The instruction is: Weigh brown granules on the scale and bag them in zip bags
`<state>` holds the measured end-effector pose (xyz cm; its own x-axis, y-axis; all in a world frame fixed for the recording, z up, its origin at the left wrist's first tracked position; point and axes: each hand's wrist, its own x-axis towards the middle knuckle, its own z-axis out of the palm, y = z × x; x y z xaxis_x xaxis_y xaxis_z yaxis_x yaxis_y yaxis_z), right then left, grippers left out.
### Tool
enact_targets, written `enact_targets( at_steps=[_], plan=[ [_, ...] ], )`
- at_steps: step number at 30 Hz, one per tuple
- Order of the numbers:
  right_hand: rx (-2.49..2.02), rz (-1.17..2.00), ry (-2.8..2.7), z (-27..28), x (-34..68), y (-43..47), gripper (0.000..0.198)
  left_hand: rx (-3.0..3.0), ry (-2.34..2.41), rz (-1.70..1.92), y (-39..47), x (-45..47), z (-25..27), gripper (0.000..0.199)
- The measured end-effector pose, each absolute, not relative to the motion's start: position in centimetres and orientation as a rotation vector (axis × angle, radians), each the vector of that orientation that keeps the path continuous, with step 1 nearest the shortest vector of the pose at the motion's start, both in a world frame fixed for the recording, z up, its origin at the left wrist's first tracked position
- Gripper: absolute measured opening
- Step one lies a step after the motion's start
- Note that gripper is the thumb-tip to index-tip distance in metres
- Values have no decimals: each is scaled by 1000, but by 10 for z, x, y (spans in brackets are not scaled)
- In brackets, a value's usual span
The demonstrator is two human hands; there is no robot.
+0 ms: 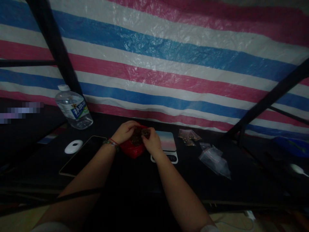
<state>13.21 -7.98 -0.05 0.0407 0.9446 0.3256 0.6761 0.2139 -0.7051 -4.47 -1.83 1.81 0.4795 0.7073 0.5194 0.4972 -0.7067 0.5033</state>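
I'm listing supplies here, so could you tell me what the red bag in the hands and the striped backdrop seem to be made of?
Red bag: probably thin, slightly glossy plastic film; it crumples softly. Striped backdrop: apparently woven plastic tarpaulin, with a crinkled sheen.

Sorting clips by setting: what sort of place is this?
Probably a makeshift packing bench: striped plastic tarp for a wall, small digital scale, clear zip bags on a black table.

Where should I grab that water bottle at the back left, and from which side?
Take the water bottle around its labelled middle, coming from the right front. It stands upright, a dark post rises close behind it, and the white puck and phone lie in front.
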Motion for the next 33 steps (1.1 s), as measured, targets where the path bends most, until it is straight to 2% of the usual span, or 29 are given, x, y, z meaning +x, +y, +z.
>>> enact_targets(
  at_steps=[10,22,29,33],
  plan=[
    [-1574,220,-2125,5,140,-82,33,2456,1124,212,-33,-49,36,31],
    [-1589,316,-2360,12,139,-90,34,2457,1160,143,-37,-41,23,29],
    [-1620,388,-2309,9,131,-92,33,2517,1010,226,-27,-36,16,20],
    [-1656,445,-2244,9,126,-92,31,2482,1028,273,-26,-36,19,22]
  ],
)
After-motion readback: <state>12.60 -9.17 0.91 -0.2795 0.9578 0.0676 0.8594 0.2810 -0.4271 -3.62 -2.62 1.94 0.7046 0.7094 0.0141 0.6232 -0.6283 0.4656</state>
